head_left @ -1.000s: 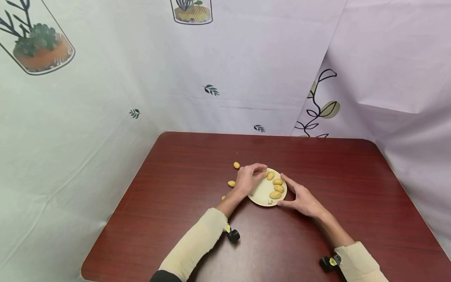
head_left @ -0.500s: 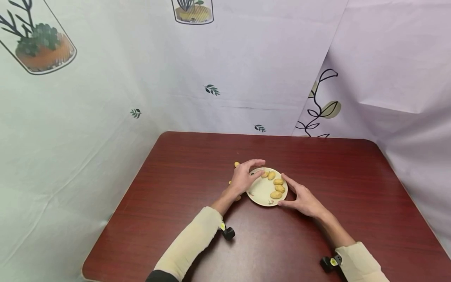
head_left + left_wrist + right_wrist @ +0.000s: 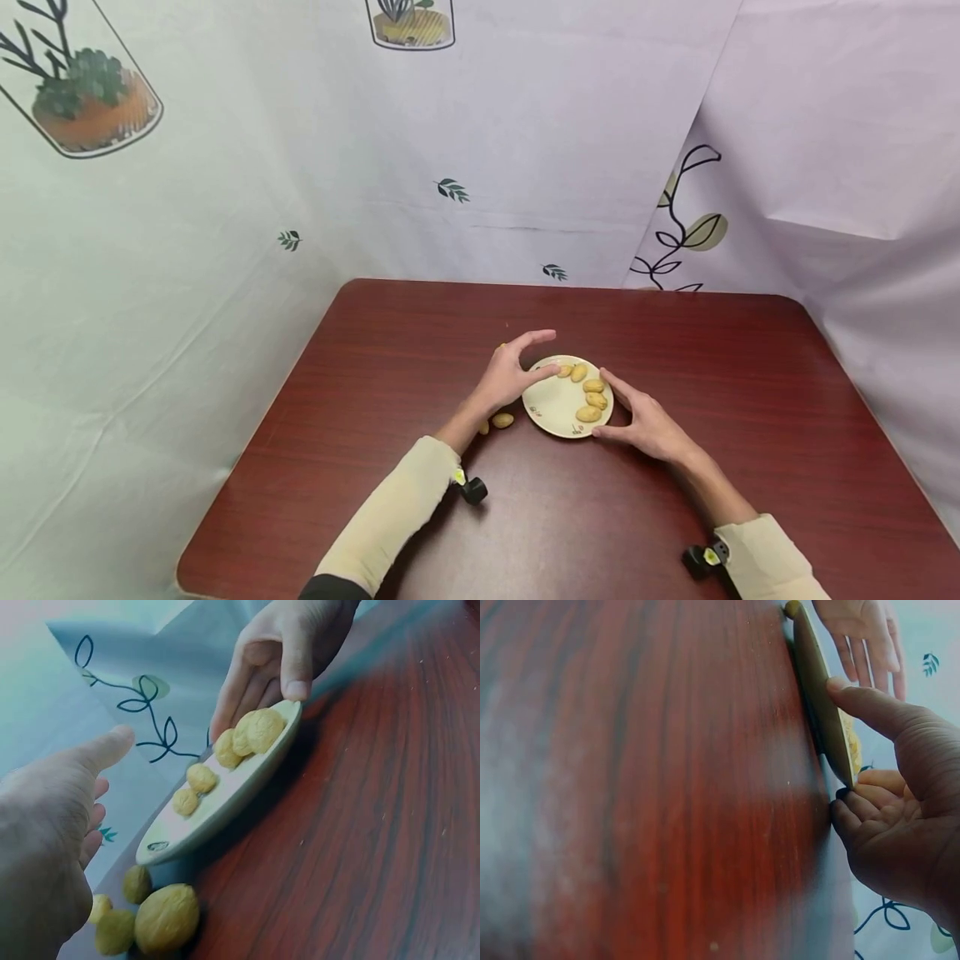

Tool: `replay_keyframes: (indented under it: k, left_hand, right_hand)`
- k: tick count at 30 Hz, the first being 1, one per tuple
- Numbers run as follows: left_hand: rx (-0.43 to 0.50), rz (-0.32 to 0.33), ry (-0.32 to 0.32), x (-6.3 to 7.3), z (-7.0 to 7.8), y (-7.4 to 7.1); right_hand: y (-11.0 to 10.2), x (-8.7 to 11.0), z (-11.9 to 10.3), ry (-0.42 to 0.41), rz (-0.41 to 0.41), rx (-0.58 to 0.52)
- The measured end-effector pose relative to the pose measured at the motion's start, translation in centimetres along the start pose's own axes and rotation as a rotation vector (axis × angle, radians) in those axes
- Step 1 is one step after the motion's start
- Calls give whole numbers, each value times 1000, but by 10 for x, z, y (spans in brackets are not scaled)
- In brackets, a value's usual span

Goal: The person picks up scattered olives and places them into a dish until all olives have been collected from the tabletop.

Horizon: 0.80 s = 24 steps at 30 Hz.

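A cream plate (image 3: pixel 551 404) with small printed marks sits on the table. Along its far and right sides lie several yellow, oval, wrinkled nut-like pieces (image 3: pixel 588 414). My left hand (image 3: pixel 504 375) hovers by the plate's left rim, thumb and fingers spread, with nothing between them. My right hand (image 3: pixel 645 425) holds the right rim; its thumb (image 3: pixel 870 705) lies against the plate's edge and the fingers wrap the other side. More loose nut-like pieces (image 3: pixel 169 919) lie left of the plate, partly hidden under my left hand in the head view.
The dark red wooden table (image 3: pixel 585 525) reaches back to a pale cloth wall (image 3: pixel 510 125) printed with plants. Small cameras are strapped to both wrists, the left camera (image 3: pixel 473 491) low over the table.
My left hand has drawn back left from the plate and its fingers have spread, showing a nut-like piece at the plate's far side. The right hand and plate stay in place.
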<state>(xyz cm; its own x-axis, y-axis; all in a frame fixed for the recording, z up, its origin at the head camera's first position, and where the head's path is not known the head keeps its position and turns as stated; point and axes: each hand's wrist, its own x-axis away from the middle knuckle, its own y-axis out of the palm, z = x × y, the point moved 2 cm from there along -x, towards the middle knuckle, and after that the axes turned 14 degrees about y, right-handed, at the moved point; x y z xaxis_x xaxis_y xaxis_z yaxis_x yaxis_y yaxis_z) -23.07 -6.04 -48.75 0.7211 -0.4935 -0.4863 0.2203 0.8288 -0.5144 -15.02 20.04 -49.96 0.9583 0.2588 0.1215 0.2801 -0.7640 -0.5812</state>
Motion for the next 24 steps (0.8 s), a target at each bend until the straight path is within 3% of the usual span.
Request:
replay_keyframes:
  k: [7,24]
  left_hand:
    - [18,-37,-14,6,-6,-15]
    - [26,-80,-75,35,-28,-50]
  right_hand:
    - [-1,0,0,-3,2,1]
    - [0,1,-2,-4,3,15]
